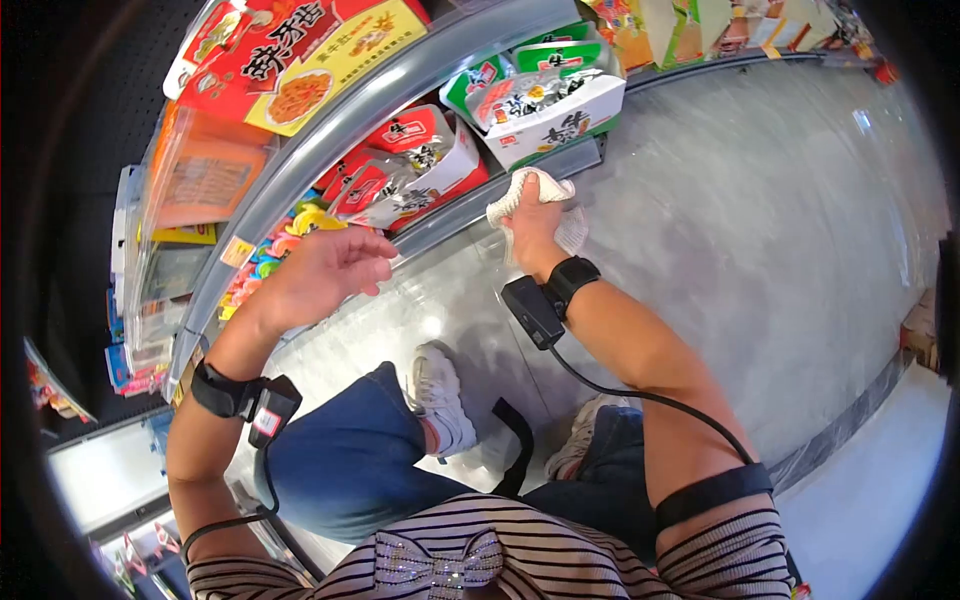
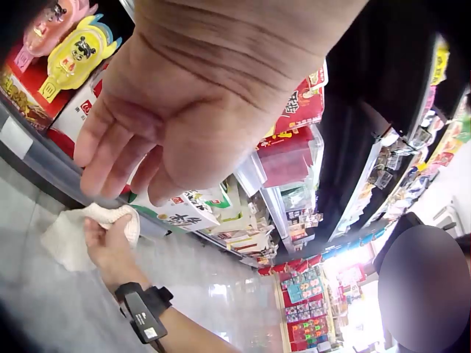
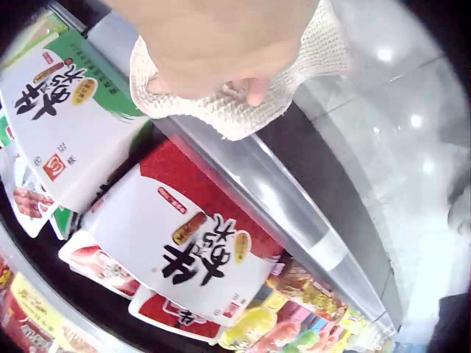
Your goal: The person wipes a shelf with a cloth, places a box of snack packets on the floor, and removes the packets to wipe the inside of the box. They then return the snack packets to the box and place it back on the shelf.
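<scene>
My right hand (image 1: 537, 222) grips a cream woven cloth (image 1: 508, 206) at the edge of the bottom shelf (image 1: 440, 215), just in front of a white-and-green box of snack packets (image 1: 556, 127). In the right wrist view the cloth (image 3: 221, 114) is bunched under the fingers and overlaps the clear shelf edge strip (image 3: 257, 184). My left hand (image 1: 335, 268) holds nothing; its fingers are loosely bent, above the shelf front near a red-and-white box of packets (image 1: 440, 175). Its palm shows in the left wrist view.
Colourful cartoon-shaped snack packs (image 1: 290, 240) sit left of the boxes. An upper shelf edge (image 1: 330, 125) carries a red and yellow carton (image 1: 300, 70). Grey glossy floor (image 1: 760, 200) lies to the right, and my shoes (image 1: 440, 395) are below. A person (image 2: 423, 287) shows in the left wrist view.
</scene>
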`<state>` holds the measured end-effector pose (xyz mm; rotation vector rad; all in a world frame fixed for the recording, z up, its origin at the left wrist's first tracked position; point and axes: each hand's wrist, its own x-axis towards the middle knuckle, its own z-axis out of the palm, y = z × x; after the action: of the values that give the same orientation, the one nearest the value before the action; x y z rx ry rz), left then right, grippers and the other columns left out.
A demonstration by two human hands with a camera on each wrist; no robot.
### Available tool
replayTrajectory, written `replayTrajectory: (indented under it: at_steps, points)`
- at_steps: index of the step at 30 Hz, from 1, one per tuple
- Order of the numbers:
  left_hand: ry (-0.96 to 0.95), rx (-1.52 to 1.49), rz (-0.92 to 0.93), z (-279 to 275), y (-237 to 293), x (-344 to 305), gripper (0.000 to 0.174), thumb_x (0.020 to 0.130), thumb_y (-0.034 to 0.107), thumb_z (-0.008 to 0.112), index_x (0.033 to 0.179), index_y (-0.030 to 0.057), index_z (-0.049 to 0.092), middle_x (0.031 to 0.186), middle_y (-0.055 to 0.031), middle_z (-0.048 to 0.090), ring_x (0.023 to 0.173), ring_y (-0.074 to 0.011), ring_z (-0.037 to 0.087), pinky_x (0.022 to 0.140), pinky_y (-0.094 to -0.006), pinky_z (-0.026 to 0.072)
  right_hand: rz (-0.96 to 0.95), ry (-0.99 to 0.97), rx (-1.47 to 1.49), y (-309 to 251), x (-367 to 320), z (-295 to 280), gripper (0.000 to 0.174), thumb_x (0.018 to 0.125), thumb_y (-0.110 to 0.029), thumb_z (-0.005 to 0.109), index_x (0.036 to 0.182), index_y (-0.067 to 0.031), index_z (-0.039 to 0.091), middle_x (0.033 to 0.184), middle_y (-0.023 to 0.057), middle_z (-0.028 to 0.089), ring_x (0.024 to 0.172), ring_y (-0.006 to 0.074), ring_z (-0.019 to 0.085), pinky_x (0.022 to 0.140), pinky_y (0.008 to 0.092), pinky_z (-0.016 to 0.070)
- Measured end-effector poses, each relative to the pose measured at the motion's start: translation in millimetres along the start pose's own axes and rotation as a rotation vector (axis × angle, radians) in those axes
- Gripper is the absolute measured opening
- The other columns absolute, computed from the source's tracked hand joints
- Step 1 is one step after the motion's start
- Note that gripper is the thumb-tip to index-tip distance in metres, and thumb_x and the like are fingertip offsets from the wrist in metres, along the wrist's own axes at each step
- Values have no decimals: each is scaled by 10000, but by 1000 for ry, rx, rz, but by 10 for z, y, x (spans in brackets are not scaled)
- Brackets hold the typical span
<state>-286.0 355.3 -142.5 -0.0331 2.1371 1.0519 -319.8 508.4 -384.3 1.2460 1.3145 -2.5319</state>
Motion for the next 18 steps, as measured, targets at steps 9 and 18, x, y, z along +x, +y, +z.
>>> replayTrajectory:
  at_steps: [9, 18]
  points:
    - [-38, -209, -20, 466, 135, -326, 236, 801, 94, 573, 1003, -21, 535, 851, -54, 587, 716, -104, 555, 659, -226, 456, 41, -338, -159, -113, -52, -181, 336, 777, -322, 597, 945, -37, 537, 828, 36, 575, 587, 111, 535, 506, 228, 462]
    - [-243, -311, 30, 904, -58, 241, 220, 830, 111, 531, 1015, -8, 529, 841, -67, 590, 719, -108, 564, 664, -230, 468, -23, -286, -92, -453, 340, -500, 304, 771, -299, 618, 953, -65, 553, 852, 14, 580, 685, 99, 539, 566, 217, 433]
